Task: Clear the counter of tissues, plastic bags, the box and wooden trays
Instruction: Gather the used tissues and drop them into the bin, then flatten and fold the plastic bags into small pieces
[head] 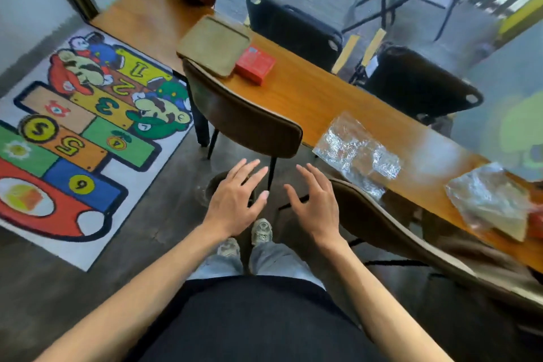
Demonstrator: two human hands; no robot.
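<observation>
both my hands, left hand (235, 200) and right hand (316, 203), spread empty, short of the surface (308, 97); the plastic bag (357, 153) overhanging its edge could slip off.

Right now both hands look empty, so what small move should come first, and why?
Probably reach the right hand forward to the nearest plastic bag, which lies flat at the counter's near edge. Both that hand and the left hand hover open over the floor, holding nothing, while the wooden tray and red box sit farther off.
</observation>
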